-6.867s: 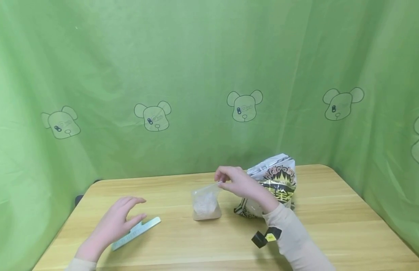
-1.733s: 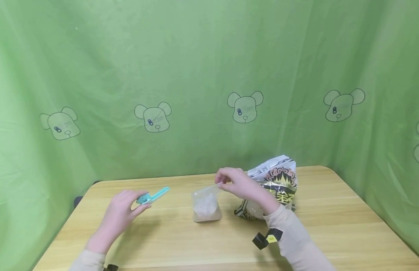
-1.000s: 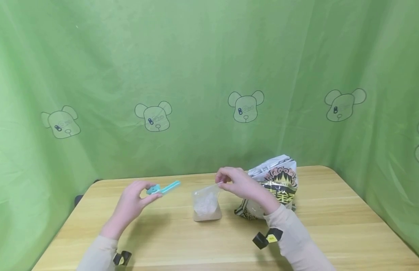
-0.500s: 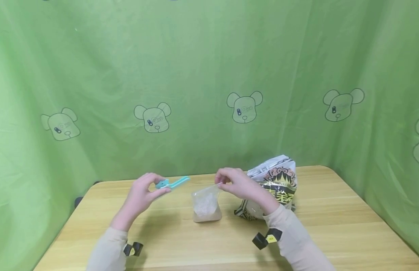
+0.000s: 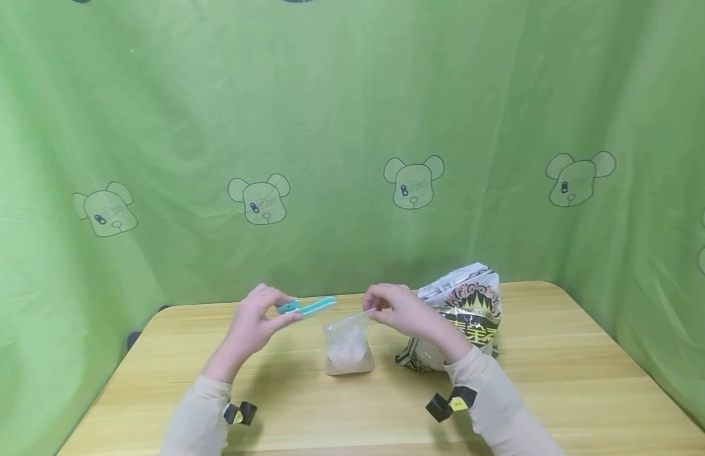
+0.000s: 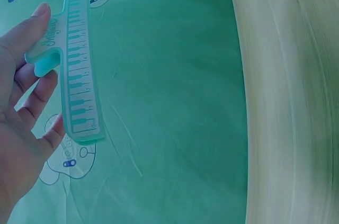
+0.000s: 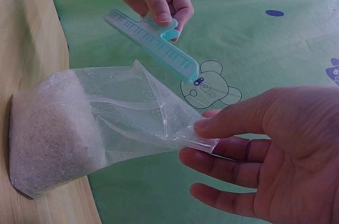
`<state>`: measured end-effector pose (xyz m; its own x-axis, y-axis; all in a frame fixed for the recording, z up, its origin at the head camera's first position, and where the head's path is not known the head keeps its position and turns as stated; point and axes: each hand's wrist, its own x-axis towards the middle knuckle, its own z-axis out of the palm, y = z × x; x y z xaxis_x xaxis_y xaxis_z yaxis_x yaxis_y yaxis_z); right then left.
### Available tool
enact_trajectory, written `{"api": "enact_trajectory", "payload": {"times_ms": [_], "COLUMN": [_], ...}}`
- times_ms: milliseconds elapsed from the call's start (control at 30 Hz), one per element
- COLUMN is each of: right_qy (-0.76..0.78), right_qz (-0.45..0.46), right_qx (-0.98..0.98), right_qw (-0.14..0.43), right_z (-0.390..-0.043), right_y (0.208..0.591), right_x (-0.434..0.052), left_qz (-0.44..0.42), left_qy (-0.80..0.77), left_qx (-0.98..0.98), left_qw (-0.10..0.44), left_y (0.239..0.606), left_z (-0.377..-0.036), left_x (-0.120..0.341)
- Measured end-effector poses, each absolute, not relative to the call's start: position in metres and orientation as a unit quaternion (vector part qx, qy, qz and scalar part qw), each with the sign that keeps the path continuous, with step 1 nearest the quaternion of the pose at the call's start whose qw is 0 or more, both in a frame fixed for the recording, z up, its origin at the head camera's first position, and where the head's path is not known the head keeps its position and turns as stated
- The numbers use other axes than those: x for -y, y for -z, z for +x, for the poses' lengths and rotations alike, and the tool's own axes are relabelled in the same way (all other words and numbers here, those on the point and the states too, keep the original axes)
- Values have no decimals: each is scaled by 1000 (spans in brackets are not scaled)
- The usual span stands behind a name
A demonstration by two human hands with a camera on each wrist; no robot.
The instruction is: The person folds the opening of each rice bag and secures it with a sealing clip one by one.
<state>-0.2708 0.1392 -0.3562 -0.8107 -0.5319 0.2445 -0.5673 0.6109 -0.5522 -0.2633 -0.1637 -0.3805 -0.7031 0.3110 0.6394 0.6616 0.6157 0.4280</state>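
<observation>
My left hand (image 5: pixel 254 324) pinches the handle tabs of a turquoise clip (image 6: pixel 79 70) between thumb and fingers. The clip is long and straight, printed with piano keys. It is held up off the table, just left of a clear plastic bag (image 5: pixel 349 347). White, rice-like grains fill the lower part of that bag, which stands on the table. At its upper right corner, my right hand (image 7: pixel 265 152) pinches the gathered plastic between thumb and fingers. In the right wrist view the clip (image 7: pixel 153 44) appears beyond the bag's loose top, apart from it.
A shiny printed package (image 5: pixel 472 323) in gold, black and white stands behind my right forearm. The wooden table (image 5: pixel 329 424) ends at a green curtain (image 5: pixel 329 114) with bear-head drawings. Each sleeve carries a black wrist camera (image 5: pixel 439 406).
The clip, earlier lying on the table by my left hand, is now lifted in it. That hand has moved right and away from me, towards the bag. My right hand keeps its pinch.
</observation>
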Motion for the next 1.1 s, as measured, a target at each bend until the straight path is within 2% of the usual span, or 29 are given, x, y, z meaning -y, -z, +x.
{"api": "enact_trajectory", "payload": {"times_ms": [400, 900, 1100], "right_qy": [-314, -313, -312], "right_qz": [308, 311, 313], "right_qx": [898, 897, 896], "right_qw": [30, 27, 30], "right_z": [-270, -269, -269], "right_y": [354, 354, 354], "right_x": [-139, -139, -138], "left_qz": [-356, -355, -356], "left_qy": [326, 338, 332], "left_qx": [833, 839, 840], "left_qw": [269, 236, 239], "left_y": [390, 396, 398], "left_z": [-269, -266, -267], "left_x": [157, 148, 145]}}
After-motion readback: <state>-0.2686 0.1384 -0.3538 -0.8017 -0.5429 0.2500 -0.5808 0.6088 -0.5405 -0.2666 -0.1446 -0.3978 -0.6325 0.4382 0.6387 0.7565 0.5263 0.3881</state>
